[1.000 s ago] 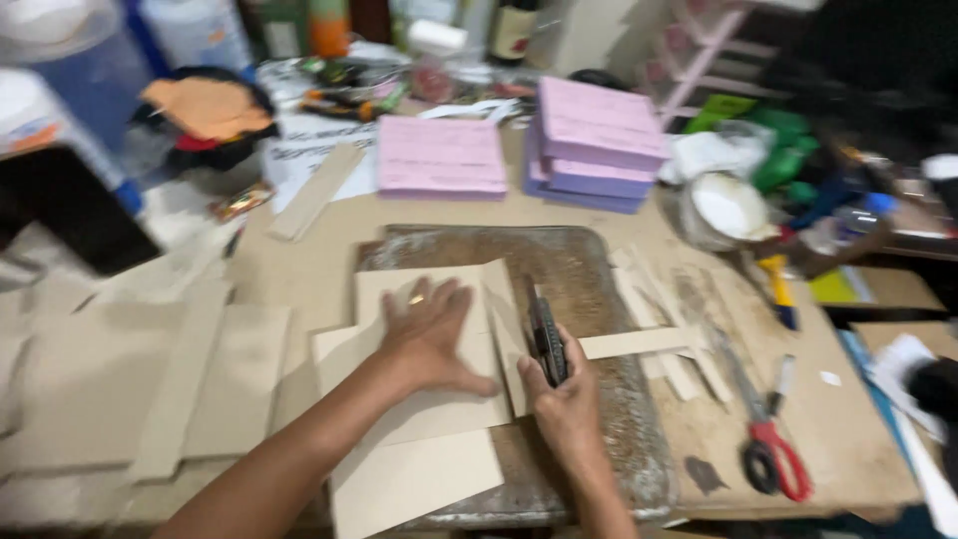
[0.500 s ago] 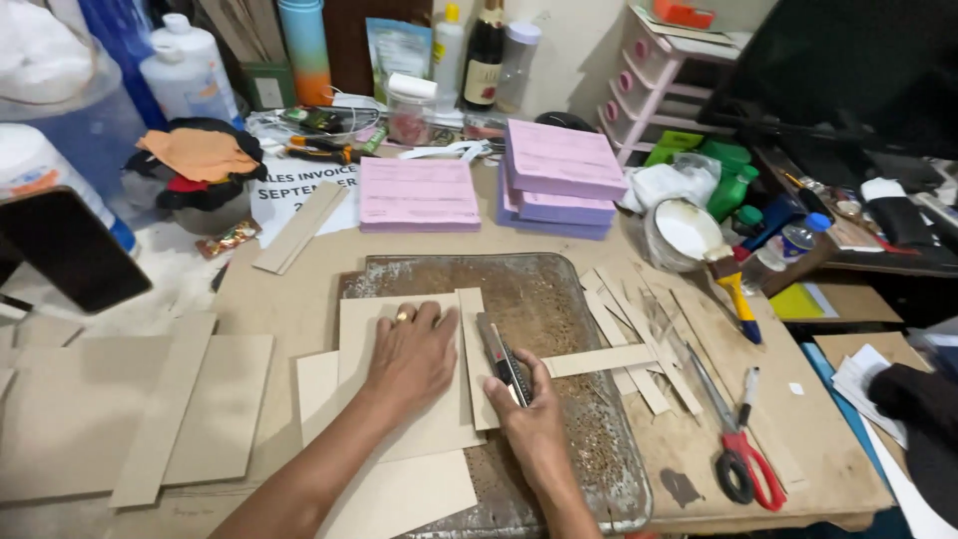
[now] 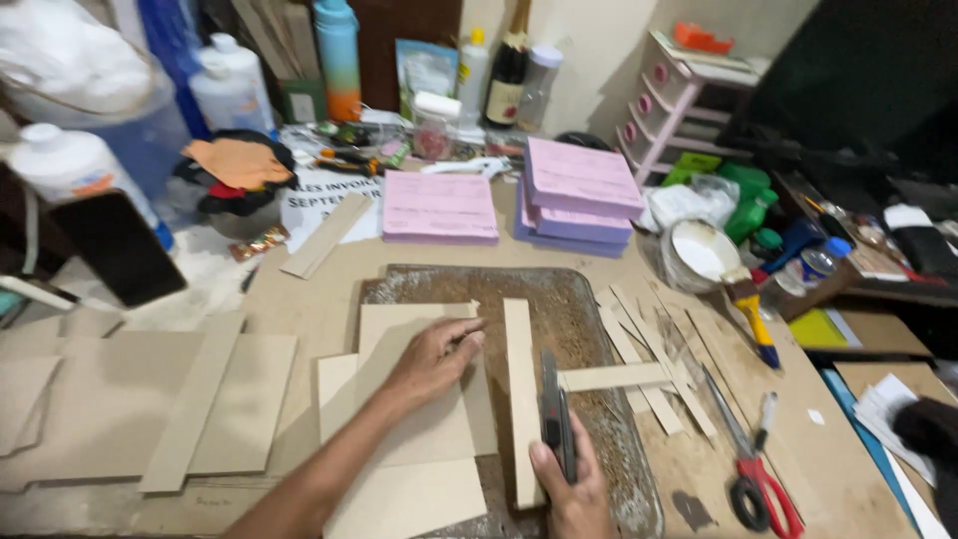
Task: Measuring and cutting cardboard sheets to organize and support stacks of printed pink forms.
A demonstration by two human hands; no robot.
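1. Two hands worked at the lower centre of the frame, over a worn cutting mat point(image 3: 579, 299) on the brown surface point(image 3: 299, 299).
2. The left hand point(image 3: 434, 357) lay palm down, fingers loosely curled and grasping nothing, pressing a cardboard sheet point(image 3: 414, 424) on the mat's left part.
3. The right hand point(image 3: 574, 494), at the bottom edge, was clenched around a dark knife point(image 3: 555, 414) that pointed up the frame.
4. A cut strip point(image 3: 519, 389) lay upright just left of the knife, between it and the sheet, apart from the left hand's fingertips.
5. A shorter strip point(image 3: 614, 376) lay crosswise just right of the knife.
6. More thin offcuts point(image 3: 649, 359) were scattered right of the mat.
7. Red-handled scissors point(image 3: 753, 464) lay at the lower right, a brush point(image 3: 750, 314) with a yellow and blue handle above them.
8. Two pink stacks point(image 3: 439, 205) sat above the mat in the upper centre.
9. Larger boards point(image 3: 120, 399) with a long strip on top lay at the lower left.
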